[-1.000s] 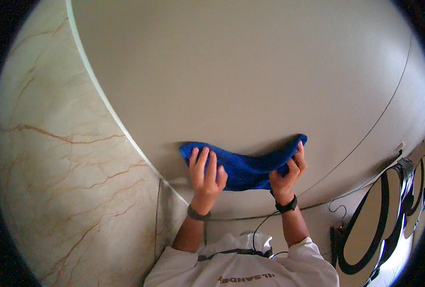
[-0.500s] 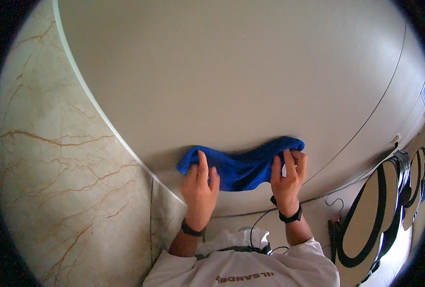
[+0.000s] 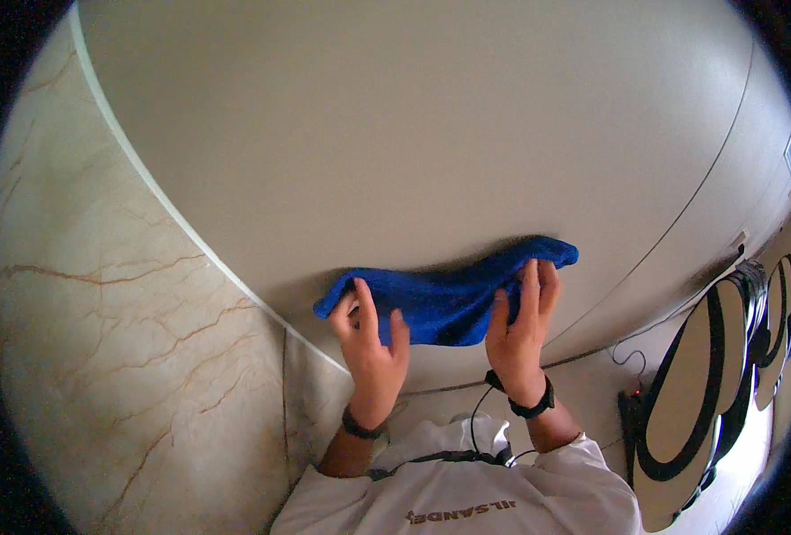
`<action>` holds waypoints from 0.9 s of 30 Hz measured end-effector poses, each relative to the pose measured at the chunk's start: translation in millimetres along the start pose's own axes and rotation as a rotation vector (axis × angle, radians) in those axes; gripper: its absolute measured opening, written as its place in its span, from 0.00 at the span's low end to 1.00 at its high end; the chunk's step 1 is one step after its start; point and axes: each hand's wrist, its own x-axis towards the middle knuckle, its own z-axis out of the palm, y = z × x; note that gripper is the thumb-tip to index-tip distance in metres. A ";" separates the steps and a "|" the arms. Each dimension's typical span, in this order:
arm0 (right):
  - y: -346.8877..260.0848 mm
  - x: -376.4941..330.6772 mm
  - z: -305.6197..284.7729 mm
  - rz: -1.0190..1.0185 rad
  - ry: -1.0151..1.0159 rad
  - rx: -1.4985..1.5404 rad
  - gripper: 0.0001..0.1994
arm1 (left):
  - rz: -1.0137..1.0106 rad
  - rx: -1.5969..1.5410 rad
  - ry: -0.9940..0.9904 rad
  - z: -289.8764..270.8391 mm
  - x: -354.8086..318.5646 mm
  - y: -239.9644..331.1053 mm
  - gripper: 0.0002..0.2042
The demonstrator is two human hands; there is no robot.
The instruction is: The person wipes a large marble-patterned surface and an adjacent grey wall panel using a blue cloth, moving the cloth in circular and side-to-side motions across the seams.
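Observation:
A blue cloth (image 3: 440, 308) stretches between my hands, lying against a large smooth beige surface (image 3: 449, 134). At its left end my left hand (image 3: 374, 357) grips the fabric, index finger extended over it and the other fingers curled. Holding the right end is my right hand (image 3: 518, 343), its fingers bent onto the cloth and the thumb on the near side. The middle of the cloth sags towards me, its lower edge loose. Some fingertips are hidden in the folds.
Left of the beige surface, past a pale edge strip (image 3: 174, 214), is a cream marbled panel (image 3: 101, 330) with brown veins. A thin dark line crosses the surface on the right. Oval beige and black furniture (image 3: 680, 383) and a thin cable (image 3: 622, 355) are at the lower right.
Both hands and the cloth have moved slightly; the cloth's right end is a little farther up and right, its left end farther left, so it is stretched wider.

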 end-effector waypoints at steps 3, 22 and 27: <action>-2.3 -0.3 2.9 -0.059 -0.041 -0.250 0.21 | 0.009 0.090 -0.026 -1.0 -2.1 0.9 0.26; 55.8 -14.7 31.5 -0.175 0.093 -0.358 0.25 | 0.119 0.283 -0.024 19.5 -3.4 -13.9 0.19; 35.5 17.9 25.4 -0.450 -0.022 -0.403 0.25 | 0.438 0.325 -0.230 18.6 35.9 10.1 0.17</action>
